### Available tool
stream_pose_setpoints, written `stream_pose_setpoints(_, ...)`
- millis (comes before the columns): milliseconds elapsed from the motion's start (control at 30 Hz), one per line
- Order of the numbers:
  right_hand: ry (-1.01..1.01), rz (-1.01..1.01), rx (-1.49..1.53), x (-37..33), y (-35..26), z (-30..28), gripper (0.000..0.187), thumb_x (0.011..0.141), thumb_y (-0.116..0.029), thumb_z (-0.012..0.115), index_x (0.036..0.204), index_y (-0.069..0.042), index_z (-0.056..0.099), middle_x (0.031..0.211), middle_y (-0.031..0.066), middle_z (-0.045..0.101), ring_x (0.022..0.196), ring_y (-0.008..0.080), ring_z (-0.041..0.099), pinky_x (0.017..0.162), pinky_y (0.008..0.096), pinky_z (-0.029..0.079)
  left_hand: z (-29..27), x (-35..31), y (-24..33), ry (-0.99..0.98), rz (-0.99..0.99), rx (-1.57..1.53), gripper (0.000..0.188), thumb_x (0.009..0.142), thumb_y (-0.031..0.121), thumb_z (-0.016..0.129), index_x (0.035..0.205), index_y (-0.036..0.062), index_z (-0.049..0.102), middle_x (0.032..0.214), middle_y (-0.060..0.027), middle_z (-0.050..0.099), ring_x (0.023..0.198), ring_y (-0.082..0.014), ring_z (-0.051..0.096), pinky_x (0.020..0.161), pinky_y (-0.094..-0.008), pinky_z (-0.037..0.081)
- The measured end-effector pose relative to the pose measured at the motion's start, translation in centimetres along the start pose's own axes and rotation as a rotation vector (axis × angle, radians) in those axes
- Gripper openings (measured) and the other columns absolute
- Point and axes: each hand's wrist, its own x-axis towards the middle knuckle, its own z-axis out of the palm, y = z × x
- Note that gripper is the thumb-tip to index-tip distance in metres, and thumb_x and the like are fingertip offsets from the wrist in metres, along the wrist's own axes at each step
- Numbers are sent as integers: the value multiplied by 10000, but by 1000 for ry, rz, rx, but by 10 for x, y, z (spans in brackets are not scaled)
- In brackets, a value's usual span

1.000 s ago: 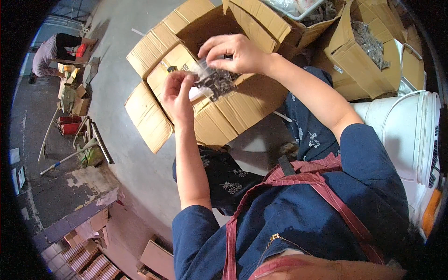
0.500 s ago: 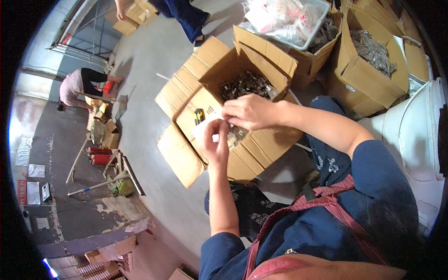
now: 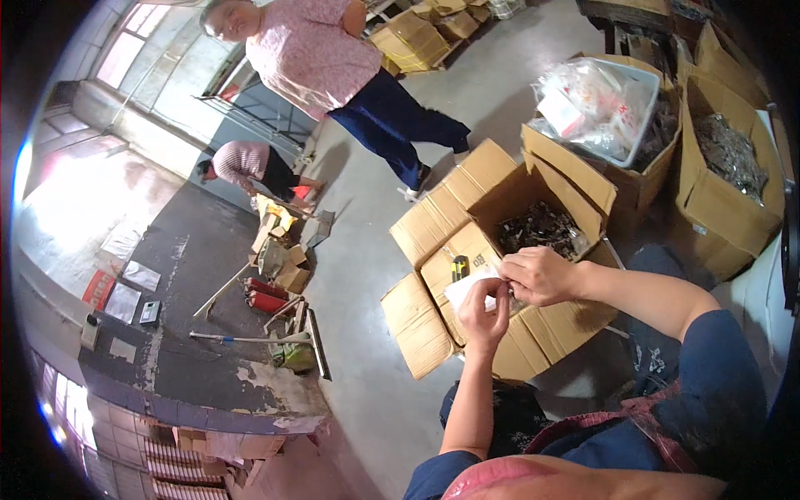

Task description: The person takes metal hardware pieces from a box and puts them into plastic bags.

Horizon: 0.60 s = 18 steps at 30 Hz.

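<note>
Both of my hands meet over an open cardboard box with its flaps spread. My left hand is closed, thumb and finger pinched together, at a thin white piece like paper or plastic film. Against its fingertips my right hand is closed too; what it pinches is hidden. Beyond the hands, the cardboard box holds a heap of small dark, shiny pieces. A yellow and black hand tool lies on the cardboard left of the hands.
At the right stand a blue-white tub of clear plastic bags, a tall carton of shiny pieces and a white barrel. A person stands ahead; another person bends by a cluttered pile. A long-handled tool lies at left.
My view has swung up and left, so the box and hands sit further right. The person ahead now shows nearly whole. My hands stay together at the white piece.
</note>
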Motion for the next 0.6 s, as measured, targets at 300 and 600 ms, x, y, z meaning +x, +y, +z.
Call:
stream_pose_setpoints(300, 16, 7, -4, 3, 8, 4, 124, 716, -63, 587, 821, -51, 521, 737, 108, 551, 649, 322, 581, 600, 412, 477, -11, 4, -3, 40, -110, -9, 46, 846, 3, 642, 870, -24, 614, 740, -74, 643, 686, -137, 611, 675, -261, 496)
stream_pose_setpoints(600, 16, 3, 11, 5, 9, -4, 113, 718, -91, 579, 802, -49, 516, 730, 113, 557, 642, 322, 583, 598, 412, 479, -22, 6, -11, 104, -155, -25, 48, 853, 2, 643, 875, -28, 612, 754, -74, 650, 690, -126, 610, 672, -260, 495)
